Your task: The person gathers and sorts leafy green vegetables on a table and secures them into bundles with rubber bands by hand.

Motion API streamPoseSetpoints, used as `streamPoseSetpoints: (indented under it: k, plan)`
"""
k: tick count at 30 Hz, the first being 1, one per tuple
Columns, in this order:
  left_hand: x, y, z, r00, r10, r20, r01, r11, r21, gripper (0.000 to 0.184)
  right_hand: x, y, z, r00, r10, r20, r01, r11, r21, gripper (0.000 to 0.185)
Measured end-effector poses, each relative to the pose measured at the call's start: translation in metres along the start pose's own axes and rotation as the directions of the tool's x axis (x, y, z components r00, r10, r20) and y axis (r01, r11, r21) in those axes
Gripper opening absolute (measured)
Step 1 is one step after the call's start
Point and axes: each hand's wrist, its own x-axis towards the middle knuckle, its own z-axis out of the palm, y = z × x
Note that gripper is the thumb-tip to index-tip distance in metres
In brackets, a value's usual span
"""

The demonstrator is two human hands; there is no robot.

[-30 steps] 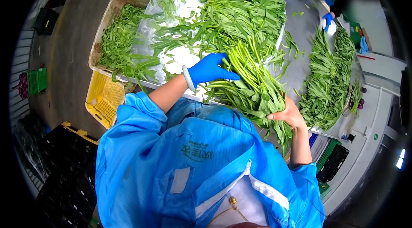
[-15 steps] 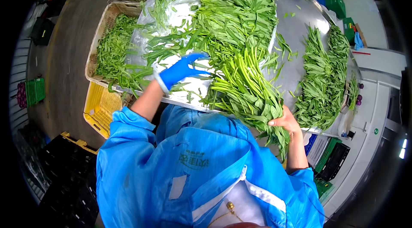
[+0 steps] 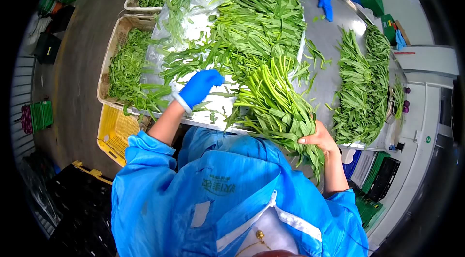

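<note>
My right hand (image 3: pixel 320 138), bare, is closed round the leafy end of a bunch of water spinach (image 3: pixel 276 97), whose cut stems point up and away from me over the table edge. My left hand (image 3: pixel 199 87), in a blue glove, is to the left of that bunch, apart from it, above the white sheet. Its fingers are curled together, and what they hold, if anything, is hidden. Beyond both hands lies a large pile of water spinach (image 3: pixel 259 20) on the plastic sheet (image 3: pixel 193 22), with loose leaves scattered round it.
Cream crates (image 3: pixel 107 61) of greens stand along the left side, above a yellow crate (image 3: pixel 116 133). Stacked bundles of greens (image 3: pixel 361 87) lie on the metal table (image 3: pixel 322 39) at right. A co-worker's gloved hand (image 3: pixel 326 6) rests at the far edge.
My left hand's spread fingers have curled together, and the hand has drawn slightly away from the bunch. My right hand keeps its grip. The co-worker's gloved hand has moved nearer over the table.
</note>
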Motion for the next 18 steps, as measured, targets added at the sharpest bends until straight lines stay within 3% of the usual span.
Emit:
streamPoseSetpoints:
  k: [1, 3, 5, 7, 10, 14, 18]
  plan:
    - [0.002, 0.013, -0.007, 0.973, 0.002, -0.229, 0.04, 0.983, 0.179, 0.014, -0.001, -0.001, -0.001, 1.0, -0.002, -0.003, 0.002, 1.0, -0.004, 0.081]
    - [0.002, 0.043, -0.006, 0.938, 0.208, -0.276, -0.159, 0.969, 0.189, 0.014, -0.001, -0.001, -0.001, 1.0, -0.002, -0.015, 0.002, 1.0, -0.014, 0.081]
    - [0.007, 0.066, 0.014, 0.893, 0.448, -0.042, -0.44, 0.888, 0.132, 0.018, -0.002, 0.0, 0.002, 1.0, 0.019, -0.005, -0.019, 0.999, -0.026, 0.082]
    - [0.008, 0.071, 0.043, 0.874, 0.453, 0.177, -0.486, 0.81, 0.327, 0.016, 0.002, -0.005, 0.006, 0.999, 0.038, 0.014, -0.037, 0.998, -0.048, 0.082]
    - [0.012, 0.059, 0.073, 0.866, 0.424, 0.264, -0.499, 0.755, 0.425, 0.014, 0.002, -0.006, 0.011, 1.0, -0.007, 0.021, 0.007, 0.999, -0.034, 0.081]
    - [0.013, 0.054, 0.079, 0.863, 0.434, 0.258, -0.503, 0.776, 0.381, 0.014, 0.002, 0.0, 0.008, 1.0, 0.019, 0.013, -0.018, 0.999, -0.039, 0.08]
    - [0.004, 0.063, 0.077, 0.914, 0.364, 0.177, -0.395, 0.899, 0.19, 0.015, 0.003, 0.008, 0.004, 0.999, 0.034, 0.037, -0.033, 0.999, -0.026, 0.079]
